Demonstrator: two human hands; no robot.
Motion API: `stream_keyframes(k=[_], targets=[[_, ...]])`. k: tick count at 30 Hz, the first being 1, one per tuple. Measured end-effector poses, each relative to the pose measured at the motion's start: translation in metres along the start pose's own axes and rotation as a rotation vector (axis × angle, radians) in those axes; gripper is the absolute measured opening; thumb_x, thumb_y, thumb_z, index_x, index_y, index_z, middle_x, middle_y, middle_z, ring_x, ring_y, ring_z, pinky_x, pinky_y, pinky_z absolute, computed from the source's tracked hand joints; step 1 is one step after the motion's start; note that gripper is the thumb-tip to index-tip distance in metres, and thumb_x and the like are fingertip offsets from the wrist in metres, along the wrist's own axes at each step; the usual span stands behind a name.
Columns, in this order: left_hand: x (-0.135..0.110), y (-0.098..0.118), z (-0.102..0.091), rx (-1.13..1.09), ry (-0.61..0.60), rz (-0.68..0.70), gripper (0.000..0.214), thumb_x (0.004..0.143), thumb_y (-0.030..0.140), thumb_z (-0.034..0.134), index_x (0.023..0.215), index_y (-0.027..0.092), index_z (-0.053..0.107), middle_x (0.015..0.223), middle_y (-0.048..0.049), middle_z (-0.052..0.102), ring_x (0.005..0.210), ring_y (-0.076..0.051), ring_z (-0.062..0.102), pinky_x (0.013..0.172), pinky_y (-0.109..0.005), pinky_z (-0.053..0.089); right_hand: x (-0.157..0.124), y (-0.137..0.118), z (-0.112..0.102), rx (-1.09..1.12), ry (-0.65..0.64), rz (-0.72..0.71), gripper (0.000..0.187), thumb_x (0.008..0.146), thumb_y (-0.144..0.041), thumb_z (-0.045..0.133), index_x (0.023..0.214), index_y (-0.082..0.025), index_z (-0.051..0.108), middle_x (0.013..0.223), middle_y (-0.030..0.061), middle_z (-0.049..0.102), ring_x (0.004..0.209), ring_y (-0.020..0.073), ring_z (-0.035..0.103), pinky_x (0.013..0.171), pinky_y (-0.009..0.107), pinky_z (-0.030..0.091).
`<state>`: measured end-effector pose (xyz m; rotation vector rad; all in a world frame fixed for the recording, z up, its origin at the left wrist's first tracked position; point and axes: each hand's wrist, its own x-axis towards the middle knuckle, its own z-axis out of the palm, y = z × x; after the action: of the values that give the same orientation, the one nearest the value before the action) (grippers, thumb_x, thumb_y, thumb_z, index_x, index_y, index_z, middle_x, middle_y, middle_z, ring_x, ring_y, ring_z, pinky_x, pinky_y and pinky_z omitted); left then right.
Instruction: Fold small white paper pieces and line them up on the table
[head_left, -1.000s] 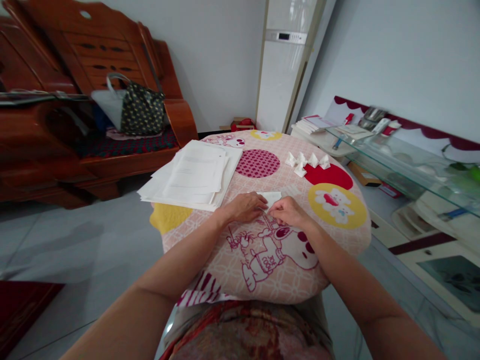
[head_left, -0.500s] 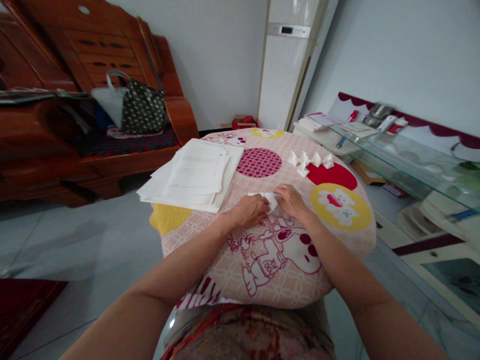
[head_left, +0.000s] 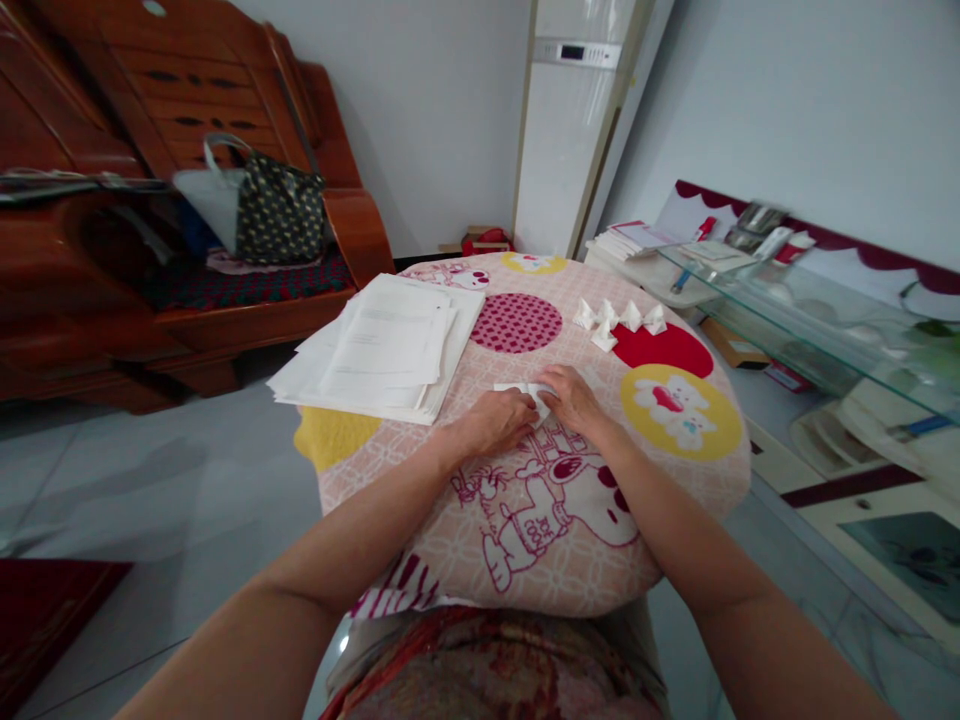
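A small folded piece of white paper (head_left: 541,404) lies on the cloth-covered round table (head_left: 420,470), between my two hands. My left hand (head_left: 501,420) presses on its left side, fingers bent over it. From the right, my right hand (head_left: 571,398) grips the paper's other edge, thumb and fingers together. Parts of the paper are hidden beneath the fingers. Farther back on the right stand several small folded paper shapes (head_left: 604,336) with pointed tips. To the left rests a stack of white paper sheets (head_left: 390,345), the upper ones printed.
On the right, a glass shelf (head_left: 795,320) carries cups and metal bowls, close to the table's edge. A wooden bench (head_left: 262,330) with a dark patterned bag (head_left: 281,210) stands at the left. A tall white air conditioner (head_left: 559,150) is at the back.
My right hand has shifted slightly left, closer to my left hand, over the folded paper. The whole view has moved a little. The stack and paper shapes stay in place.
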<state>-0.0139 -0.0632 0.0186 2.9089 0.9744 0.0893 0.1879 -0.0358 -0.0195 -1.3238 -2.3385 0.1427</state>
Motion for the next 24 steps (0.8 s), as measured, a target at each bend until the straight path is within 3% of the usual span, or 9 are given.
stream_keyframes(k=[11,24], targets=[[0.002,0.004,-0.001,-0.02,0.021,-0.015,0.022,0.094,0.019,0.052,0.086,0.016,0.072,0.096,-0.0112,0.074,0.085,-0.021,0.068,0.072,-0.03,0.049,0.01,0.006,0.019,0.071,0.076,-0.096,0.021,0.093,-0.027,0.059,0.103,-0.017,0.074,0.111,0.0129,0.068,0.106,0.0273,0.059,0.097,0.04,0.044],[0.002,0.005,-0.002,0.024,-0.01,-0.021,0.023,0.096,0.019,0.051,0.093,0.016,0.074,0.1,-0.0108,0.075,0.086,-0.021,0.069,0.07,-0.03,0.049,0.01,0.007,0.019,0.161,0.119,-0.144,0.035,0.1,-0.041,0.046,0.102,-0.015,0.07,0.104,0.014,0.068,0.103,0.0274,0.06,0.096,0.04,0.045]])
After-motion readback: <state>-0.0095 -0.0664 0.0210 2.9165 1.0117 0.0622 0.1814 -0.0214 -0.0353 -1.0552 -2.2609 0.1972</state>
